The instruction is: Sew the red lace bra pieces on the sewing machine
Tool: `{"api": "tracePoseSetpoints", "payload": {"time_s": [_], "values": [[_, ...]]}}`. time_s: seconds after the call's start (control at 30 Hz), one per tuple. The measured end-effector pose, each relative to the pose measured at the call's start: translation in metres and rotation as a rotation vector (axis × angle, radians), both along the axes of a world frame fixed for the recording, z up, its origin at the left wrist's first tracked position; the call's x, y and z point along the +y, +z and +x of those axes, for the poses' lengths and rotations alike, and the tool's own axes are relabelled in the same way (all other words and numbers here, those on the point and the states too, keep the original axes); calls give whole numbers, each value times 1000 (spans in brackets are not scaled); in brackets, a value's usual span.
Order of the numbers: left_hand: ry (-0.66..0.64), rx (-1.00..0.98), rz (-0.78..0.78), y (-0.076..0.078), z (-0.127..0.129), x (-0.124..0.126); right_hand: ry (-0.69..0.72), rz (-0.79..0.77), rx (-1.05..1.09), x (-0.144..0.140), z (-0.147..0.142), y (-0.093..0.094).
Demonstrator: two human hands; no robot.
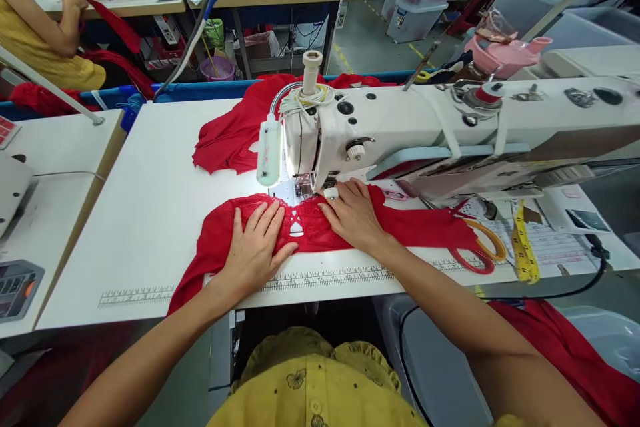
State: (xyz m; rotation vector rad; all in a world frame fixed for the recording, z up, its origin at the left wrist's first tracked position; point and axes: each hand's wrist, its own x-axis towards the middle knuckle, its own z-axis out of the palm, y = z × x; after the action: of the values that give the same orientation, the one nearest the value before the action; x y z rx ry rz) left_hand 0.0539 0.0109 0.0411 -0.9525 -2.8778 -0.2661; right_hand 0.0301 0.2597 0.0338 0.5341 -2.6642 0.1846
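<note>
A red garment piece (320,230) with a lace edge and a small criss-cross cutout lies across the front of the white sewing machine table (140,213). My left hand (257,240) rests flat on it, fingers spread, left of the cutout. On the right part of the cloth, close by the needle area, lies my right hand (353,213), palm down with fingers stretched out. The sewing machine (390,127) stands over the cloth's far edge, its presser foot (303,187) just beyond the cutout. A lit lamp (270,150) hangs beside the machine head.
More red fabric (233,137) is bunched behind the needle. Scissors with red handles (473,260), a yellow tape measure (523,250) and papers lie at right. A printed ruler (330,278) runs along the front edge. Another person's arm (45,7) shows at upper left.
</note>
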Motion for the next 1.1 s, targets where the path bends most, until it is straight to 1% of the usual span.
{"api": "tracePoseSetpoints", "payload": {"time_s": [0.1, 0.2, 0.27, 0.33, 0.4, 0.47, 0.53, 0.57, 0.6, 0.63, 0.67, 0.73, 0.8, 0.87, 0.93, 0.97, 1.03, 1.1], "values": [[-26, -36, 90, 12, -7, -3, 103, -44, 27, -2, 8, 8], [-156, -110, 264, 24, -24, -4, 250, -38, 50, -6, 21, 26], [-254, -220, 333, 32, -36, -2, 290, 3, 100, -8, 31, 39], [-295, -336, 342, 39, -46, 0, 261, 42, 146, -8, 38, 49], [-306, -414, 346, 47, -51, 4, 200, 65, 164, -6, 41, 56], [-316, -451, 381, 53, -51, 5, 146, 78, 186, -3, 43, 61], [-339, -447, 419, 56, -46, 5, 116, 92, 233, -4, 48, 65], [-347, -396, 418, 57, -42, 5, 107, 100, 265, -7, 53, 68], [-341, -297, 401, 56, -37, 3, 112, 108, 289, -11, 59, 72], [-320, -152, 376, 54, -32, 2, 131, 111, 291, -16, 68, 75], [-290, 20, 350, 52, -26, 0, 169, 103, 263, -23, 77, 78], [-229, 353, 331, 47, -15, -4, 299, 58, 134, -34, 95, 83], [-203, 554, 370, 42, -5, -9, 404, -14, 14, -42, 104, 85], [-189, 623, 425, 37, 2, -12, 398, -96, -8, -45, 100, 83], [-168, 631, 464, 33, 7, -15, 345, -196, -6, -45, 86, 80], [-159, 627, 482, 32, 9, -17, 347, -248, -31, -44, 77, 78], [-155, 621, 519, 29, 12, -19, 424, -350, -136, -44, 60, 75], [-167, 621, 564, 27, 14, -21, 537, -447, -286, -47, 48, 73]]}}
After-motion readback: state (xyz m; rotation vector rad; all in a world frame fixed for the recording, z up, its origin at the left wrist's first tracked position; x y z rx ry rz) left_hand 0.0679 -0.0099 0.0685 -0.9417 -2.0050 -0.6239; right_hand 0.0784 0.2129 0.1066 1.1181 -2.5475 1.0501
